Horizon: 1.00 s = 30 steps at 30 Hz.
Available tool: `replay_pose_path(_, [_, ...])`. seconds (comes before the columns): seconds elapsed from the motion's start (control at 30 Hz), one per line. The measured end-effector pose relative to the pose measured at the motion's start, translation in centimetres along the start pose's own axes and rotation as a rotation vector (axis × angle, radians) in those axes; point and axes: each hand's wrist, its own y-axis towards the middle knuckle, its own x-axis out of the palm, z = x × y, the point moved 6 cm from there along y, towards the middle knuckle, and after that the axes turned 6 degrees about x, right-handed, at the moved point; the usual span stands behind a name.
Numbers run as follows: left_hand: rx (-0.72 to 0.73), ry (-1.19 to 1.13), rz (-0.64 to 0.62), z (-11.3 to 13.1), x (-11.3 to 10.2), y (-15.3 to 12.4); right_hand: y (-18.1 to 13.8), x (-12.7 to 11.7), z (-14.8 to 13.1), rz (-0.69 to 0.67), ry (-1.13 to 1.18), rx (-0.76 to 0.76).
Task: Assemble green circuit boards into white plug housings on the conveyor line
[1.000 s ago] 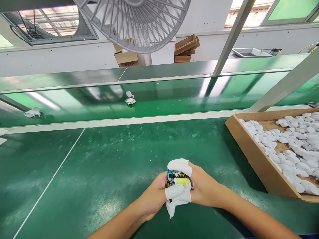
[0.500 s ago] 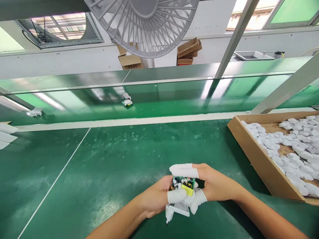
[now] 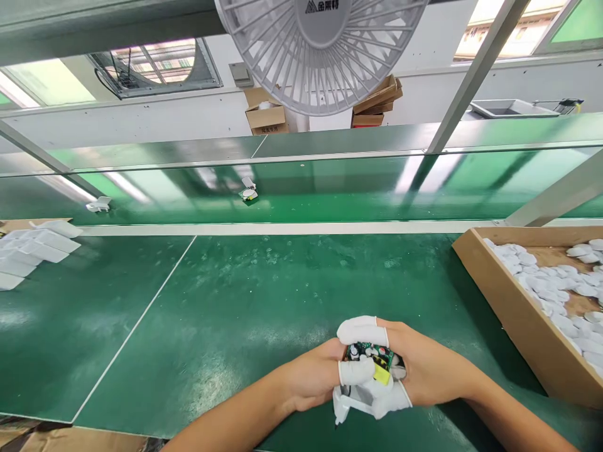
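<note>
Low in the middle of the view, both my hands close together around a small green circuit board (image 3: pixel 372 355) with a yellow part on it. My left hand (image 3: pixel 313 380) wears a white finger cot on the thumb and grips the board from the left. Gripping from the right is my right hand (image 3: pixel 421 370), with white cots on its index finger and thumb. A white plastic housing (image 3: pixel 351 398) sits under the board, between my fingers. Both hands hover just above the green bench top (image 3: pixel 226 314).
A cardboard tray (image 3: pixel 509 301) of several white plastic parts lies at the right. White housings (image 3: pixel 32 248) are stacked at the left edge. A green conveyor belt (image 3: pixel 330 188) behind the bench carries a small assembly (image 3: pixel 248 191) and a white part (image 3: pixel 98 204). A fan (image 3: pixel 323 44) hangs overhead.
The view shifted right and tilted, so my hands now appear lower and further right. The board has turned slightly in my fingers and the white housing shows more beneath it.
</note>
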Motion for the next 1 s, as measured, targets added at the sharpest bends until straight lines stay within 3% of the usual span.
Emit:
replay_pose_path(0.2, [0.105, -0.083, 0.146, 1.5, -1.1, 0.2, 0.2, 0.2, 1.3, 0.124, -0.02, 0.125])
replay_pose_path(0.33, [0.128, -0.08, 0.139, 2.0, -1.2, 0.2, 0.2, -0.2, 1.8, 0.218, -0.105, 0.147])
replay_pose_path(0.53, [0.166, -0.1, 0.226, 1.9, -1.2, 0.0, 0.5, 0.1, 2.2, 0.225, -0.141, 0.167])
replay_pose_path(0.73, [0.093, -0.137, 0.239, 1.1, -0.5, -0.1, 0.4, 0.0, 1.4, 0.304, -0.367, 0.002])
replay_pose_path(0.9, [0.121, -0.138, 0.216, 0.8, -0.6, -0.1, 0.3, 0.0, 0.9, 0.296, -0.405, -0.05])
replay_pose_path(1.0, [0.123, -0.131, 0.191, 0.8, -0.6, -0.1, -0.1, -0.1, 0.3, 0.371, -0.478, -0.167])
